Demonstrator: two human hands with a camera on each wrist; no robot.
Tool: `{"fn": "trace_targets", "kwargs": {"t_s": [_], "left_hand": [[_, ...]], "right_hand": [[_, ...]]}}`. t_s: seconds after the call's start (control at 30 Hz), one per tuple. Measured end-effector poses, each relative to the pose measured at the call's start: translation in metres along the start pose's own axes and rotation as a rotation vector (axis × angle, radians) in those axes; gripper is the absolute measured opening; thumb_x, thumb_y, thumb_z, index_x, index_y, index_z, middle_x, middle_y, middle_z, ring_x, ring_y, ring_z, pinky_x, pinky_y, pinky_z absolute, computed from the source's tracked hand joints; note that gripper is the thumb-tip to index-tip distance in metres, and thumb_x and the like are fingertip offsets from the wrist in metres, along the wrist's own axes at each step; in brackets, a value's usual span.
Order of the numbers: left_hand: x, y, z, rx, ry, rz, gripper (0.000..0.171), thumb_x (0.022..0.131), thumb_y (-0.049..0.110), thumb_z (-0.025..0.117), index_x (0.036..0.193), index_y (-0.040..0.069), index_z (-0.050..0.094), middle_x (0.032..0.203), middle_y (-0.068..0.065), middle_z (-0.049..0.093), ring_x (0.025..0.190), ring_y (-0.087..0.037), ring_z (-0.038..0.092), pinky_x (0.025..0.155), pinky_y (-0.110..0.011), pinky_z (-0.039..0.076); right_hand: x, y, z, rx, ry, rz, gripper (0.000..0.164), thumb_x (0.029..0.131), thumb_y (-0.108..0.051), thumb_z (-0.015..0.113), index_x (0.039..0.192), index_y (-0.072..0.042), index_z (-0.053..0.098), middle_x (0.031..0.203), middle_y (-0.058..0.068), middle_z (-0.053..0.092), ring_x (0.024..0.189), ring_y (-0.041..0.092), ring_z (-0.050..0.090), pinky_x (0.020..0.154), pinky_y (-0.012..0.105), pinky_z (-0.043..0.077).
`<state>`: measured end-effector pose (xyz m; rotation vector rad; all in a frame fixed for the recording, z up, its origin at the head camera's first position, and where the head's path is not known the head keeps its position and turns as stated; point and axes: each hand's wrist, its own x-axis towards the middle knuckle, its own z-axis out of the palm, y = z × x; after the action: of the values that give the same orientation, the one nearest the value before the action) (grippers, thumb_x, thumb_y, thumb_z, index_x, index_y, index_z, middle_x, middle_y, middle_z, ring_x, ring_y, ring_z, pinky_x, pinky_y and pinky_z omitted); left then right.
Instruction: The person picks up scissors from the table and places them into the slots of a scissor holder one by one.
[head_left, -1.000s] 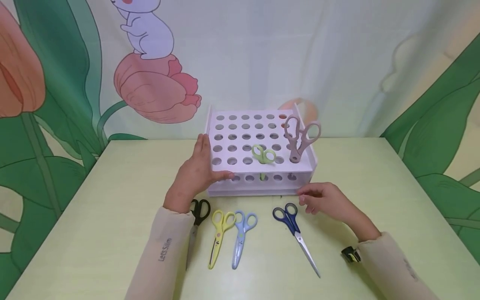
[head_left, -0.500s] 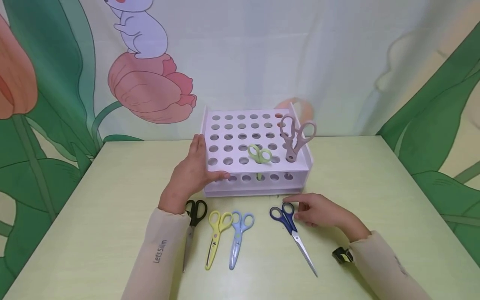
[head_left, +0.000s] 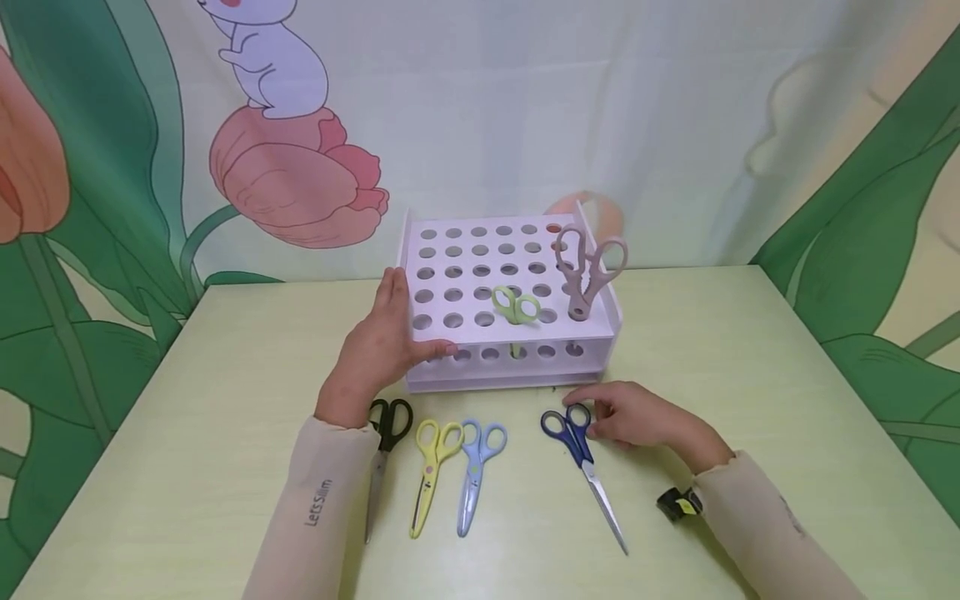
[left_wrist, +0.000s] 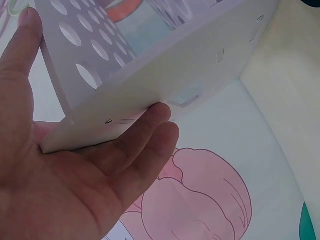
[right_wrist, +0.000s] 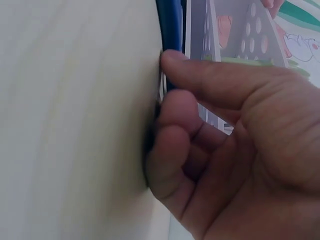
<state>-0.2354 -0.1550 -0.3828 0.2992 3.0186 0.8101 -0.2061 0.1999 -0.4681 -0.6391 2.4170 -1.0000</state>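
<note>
Head view: navy scissors (head_left: 588, 472) slant rightward, tips nearest; right grip (head_left: 637, 413) pinches their handle (head_left: 582, 448), left grip (head_left: 375, 346) clasps rack (head_left: 467, 307).

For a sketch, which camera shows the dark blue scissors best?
Head view: the dark blue scissors lie fully in frame. Right wrist view catches just a blue sliver of them; left wrist view, none.

The navy scissors (head_left: 587, 468) show smooth plastic handles (head_left: 579, 448) and shiny metal blades (head_left: 605, 507); the rack (head_left: 487, 335) looks smooth and matt.

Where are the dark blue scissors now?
In the head view, the dark blue scissors lie right of centre, in front of the rack, at the right hand.
</note>
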Motion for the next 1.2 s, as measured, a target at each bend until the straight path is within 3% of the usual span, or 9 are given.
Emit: {"fn": "trace_targets", "kwargs": {"t_s": [0.2,0.47,0.67,0.8,0.9,1.03,1.2], "left_hand": [[0.0,-0.001,0.0,0.004,0.002,0.002,0.128,0.08,0.052,0.083,0.16,-0.001,-0.001,0.168,-0.017,-0.001,0.111,-0.036,0.056,0.087,-0.049,0.05],[0.002,0.002,-0.001,0.01,-0.001,-0.001,0.128,0.08,0.053,0.083,0.16,-0.001,-0.001,0.168,-0.017,0.0,0.109,-0.036,0.057,0.084,-0.047,0.051],[0.0,0.001,-0.003,0.015,-0.009,-0.016,0.127,0.08,0.054,0.081,0.16,-0.001,-0.001,0.168,-0.017,-0.001,0.115,-0.037,0.055,0.088,-0.049,0.049],[-0.001,0.001,-0.004,0.046,-0.002,-0.027,0.125,0.081,0.056,0.08,0.161,-0.001,0.002,0.168,-0.017,0.003,0.109,-0.037,0.058,0.087,-0.049,0.05],[-0.001,0.0,-0.005,0.078,0.003,-0.029,0.124,0.081,0.058,0.079,0.161,0.0,0.004,0.168,-0.016,0.004,0.109,-0.037,0.059,0.084,-0.048,0.05],[0.0,-0.001,-0.005,0.079,-0.002,-0.022,0.123,0.082,0.057,0.078,0.161,0.001,0.003,0.168,-0.016,0.004,0.121,-0.038,0.055,0.089,-0.05,0.049],[0.0,-0.002,-0.005,0.071,0.007,-0.011,0.122,0.082,0.057,0.079,0.162,0.003,0.004,0.168,-0.016,0.006,0.12,-0.038,0.055,0.089,-0.05,0.049]], "right_hand": [[-0.002,-0.001,-0.002,0.023,-0.007,0.025,0.034,0.09,0.001,0.071,0.122,-0.009,0.065,0.068,0.003,0.054,0.05,0.017,0.052,0.051,0.033,0.046],[-0.008,-0.002,-0.013,0.093,-0.053,-0.016,0.028,0.09,-0.003,0.073,0.115,-0.008,0.063,0.069,0.004,0.057,0.055,0.021,0.055,0.052,0.034,0.049],[-0.012,-0.006,-0.022,0.231,-0.115,-0.022,0.032,0.091,-0.006,0.074,0.118,-0.003,0.058,0.074,0.011,0.065,0.066,0.025,0.061,0.064,0.036,0.054],[-0.018,-0.013,-0.028,0.345,-0.142,-0.026,0.033,0.094,-0.002,0.07,0.121,0.002,0.052,0.084,0.02,0.07,0.076,0.032,0.067,0.073,0.039,0.058],[-0.022,-0.019,-0.031,0.387,-0.143,-0.046,0.032,0.096,-0.001,0.066,0.122,0.004,0.049,0.089,0.026,0.07,0.081,0.04,0.07,0.074,0.044,0.058],[-0.027,-0.029,-0.035,0.414,-0.125,-0.077,0.026,0.101,-0.004,0.06,0.122,0.003,0.049,0.089,0.031,0.069,0.08,0.05,0.069,0.068,0.049,0.058],[-0.031,-0.041,-0.037,0.422,-0.064,-0.123,0.02,0.104,-0.004,0.054,0.122,0.003,0.053,0.091,0.028,0.07,0.072,0.042,0.071,0.062,0.05,0.058]]}}
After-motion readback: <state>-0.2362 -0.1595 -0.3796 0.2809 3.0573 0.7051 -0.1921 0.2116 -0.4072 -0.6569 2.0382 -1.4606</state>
